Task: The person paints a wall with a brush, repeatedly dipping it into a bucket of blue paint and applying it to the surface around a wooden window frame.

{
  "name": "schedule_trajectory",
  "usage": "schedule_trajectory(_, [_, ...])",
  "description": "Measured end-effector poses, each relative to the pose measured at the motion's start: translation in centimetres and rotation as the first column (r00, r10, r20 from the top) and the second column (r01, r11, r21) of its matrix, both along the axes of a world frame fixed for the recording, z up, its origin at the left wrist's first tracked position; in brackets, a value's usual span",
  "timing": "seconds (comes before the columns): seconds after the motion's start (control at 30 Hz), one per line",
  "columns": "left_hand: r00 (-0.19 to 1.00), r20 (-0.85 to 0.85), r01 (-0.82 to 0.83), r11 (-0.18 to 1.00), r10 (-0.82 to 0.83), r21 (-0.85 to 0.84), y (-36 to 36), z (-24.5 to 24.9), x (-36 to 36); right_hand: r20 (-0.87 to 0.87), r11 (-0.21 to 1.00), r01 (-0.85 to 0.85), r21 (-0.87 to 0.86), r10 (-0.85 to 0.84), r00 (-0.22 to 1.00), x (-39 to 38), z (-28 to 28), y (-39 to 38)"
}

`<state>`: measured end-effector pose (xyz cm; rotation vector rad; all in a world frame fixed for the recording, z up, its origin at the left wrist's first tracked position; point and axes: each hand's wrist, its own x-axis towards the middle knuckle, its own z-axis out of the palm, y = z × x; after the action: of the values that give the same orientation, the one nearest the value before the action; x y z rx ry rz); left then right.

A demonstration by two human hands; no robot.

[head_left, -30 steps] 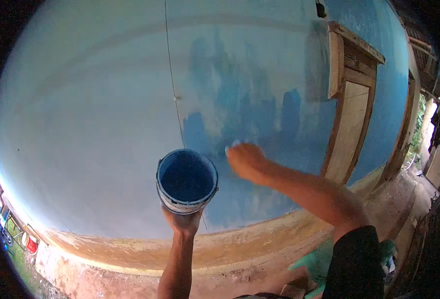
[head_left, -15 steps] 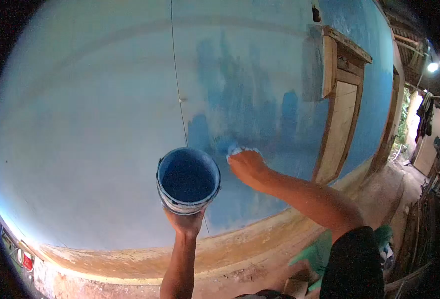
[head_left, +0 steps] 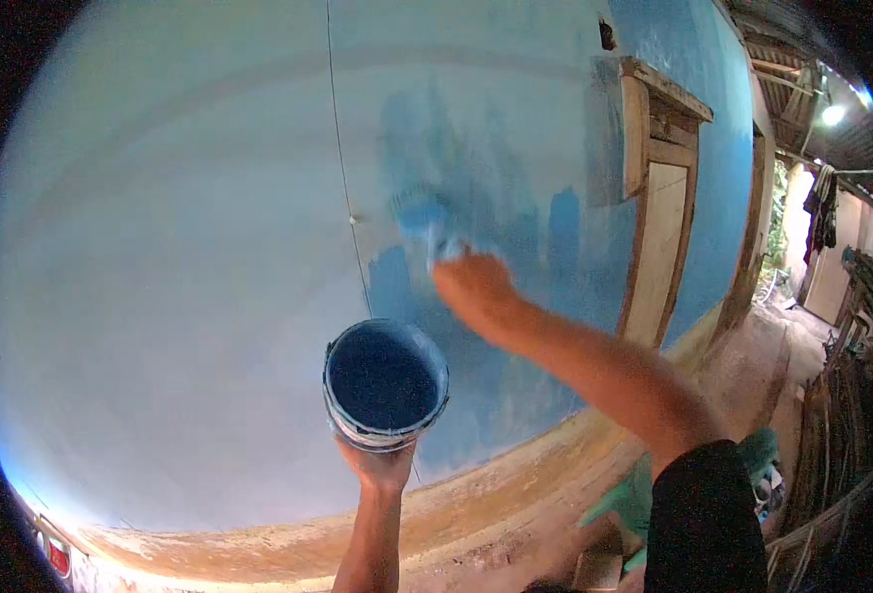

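Note:
My left hand (head_left: 377, 465) supports a round paint bucket (head_left: 367, 431) from below, its fingers mostly hidden under the base. Dark blue paint (head_left: 383, 383) shows inside the tilted bucket. Up and to the right, my right hand (head_left: 475, 285) is closed around the handle of a paintbrush (head_left: 423, 215). The brush is blurred, and its blue bristles are at the wall (head_left: 189, 296), over a patch of uneven blue strokes. Pale blue covers the wall's left part, while darker blue streaks lie around the brush and to its right.
A thin cord (head_left: 340, 148) hangs down the wall left of the brush. A wooden-framed door or shutter (head_left: 660, 252) stands to the right. Bundled sticks (head_left: 832, 425) and green material (head_left: 626, 499) lie at the lower right. A lit bulb (head_left: 833, 115) hangs under the roof.
My right hand has moved up and slightly left along the wall, and the brush now shows above it. The bucket in my left hand sits slightly lower and further right in view.

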<state>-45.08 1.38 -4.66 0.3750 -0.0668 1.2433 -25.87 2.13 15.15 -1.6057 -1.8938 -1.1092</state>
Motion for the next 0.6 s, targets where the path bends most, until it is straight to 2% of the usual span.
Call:
schedule_trajectory(0.03, [1.0, 0.004, -0.005, 1.0, 0.005, -0.005, 0.2, -0.2, -0.2, 0.062, 0.997, -0.015, -0.082, 0.02, 0.998, 0.1, -2.7, -0.2])
schedule_trajectory(0.1, [1.0, 0.004, -0.023, 0.999, 0.023, 0.038, 0.5, -0.3, -0.8, -0.041, 0.964, -0.043, -0.263, 0.033, 0.999, -0.8, -5.5, -2.3])
schedule_trajectory(0.13, [0.999, 0.002, -0.045, 0.996, 0.045, 0.082, 0.5, -0.5, -1.1, -0.043, 0.961, -0.039, -0.275, 0.028, 0.999, -0.5, -6.3, -2.4])
schedule_trajectory(0.2, [0.999, -0.038, -0.034, 0.995, 0.038, 0.093, 1.4, -1.6, -2.2, -0.015, 0.903, -0.051, -0.427, 0.05, 0.999, -0.2, -7.2, -2.9])
schedule_trajectory(0.27, [0.997, -0.073, -0.026, 0.992, 0.035, 0.121, 2.0, -2.0, -2.8, -0.042, 0.932, -0.023, -0.361, 0.008, 0.999, 0.2, -5.2, -2.7])
schedule_trajectory(0.33, [0.999, 0.01, 0.036, 0.998, -0.036, 0.051, 0.6, -0.2, -2.6, -0.082, 0.973, 0.015, -0.231, -0.035, 0.996, 0.5, -0.7, -2.5])
schedule_trajectory(0.4, [1.0, 0.0, 0.022, 0.998, -0.022, 0.051, 0.5, 0.2, -2.4, -0.096, 0.986, 0.029, -0.162, -0.045, 0.994, 0.5, 3.3, -2.7])
schedule_trajectory(0.47, [1.0, -0.013, 0.01, 0.999, -0.009, 0.045, 0.8, 0.1, -2.5, -0.169, 0.996, 0.091, -0.011, -0.092, 0.981, 0.1, 5.3, -3.0])
schedule_trajectory(0.5, [0.999, -0.003, 0.041, 0.998, -0.041, 0.036, 0.9, -0.1, -2.4, -0.135, 0.992, 0.092, 0.089, -0.079, 0.988, -0.1, 4.6, -3.0])
schedule_trajectory(0.53, [0.997, 0.007, 0.073, 0.997, -0.073, 0.025, 1.0, -0.5, -2.3, -0.135, 0.992, 0.097, 0.083, -0.085, 0.987, -0.1, 2.7, -2.1])
schedule_trajectory(0.6, [0.998, -0.04, 0.046, 0.998, -0.044, 0.043, 2.1, -1.9, -1.8, 0.046, 0.981, 0.191, 0.029, -0.192, 0.98, 0.2, -2.5, 0.2])
